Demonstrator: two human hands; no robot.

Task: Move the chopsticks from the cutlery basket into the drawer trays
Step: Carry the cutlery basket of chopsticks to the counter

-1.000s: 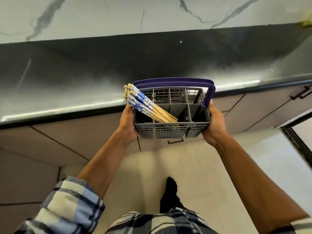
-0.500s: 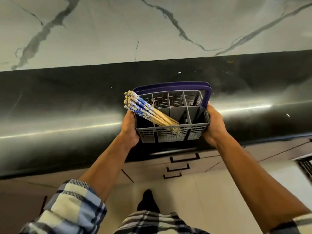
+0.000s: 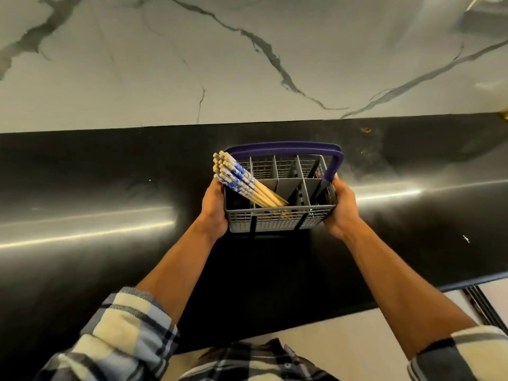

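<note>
Cutlery basket (image 3: 280, 213) now over black surface (image 3: 96, 188), was above floor; my left hand (image 3: 215, 209) and right hand (image 3: 342, 209) clamp its sides. Chopsticks (image 3: 242, 180) inside; unloading next.

We have a single wide-angle view, worn on the head and looking forward and steeply down. It takes in the dark desk (image 3: 82, 188) across the middle and the marbled wall (image 3: 137, 64) rising beyond it at the top, with lines bowed by the lens toward the edges. Both forearms reach away from us into the centre, so the hands, left hand (image 3: 214, 207) and right hand (image 3: 342, 207), sit close below the camera. Plaid sleeves (image 3: 123, 334) fill the lower corners.
</note>
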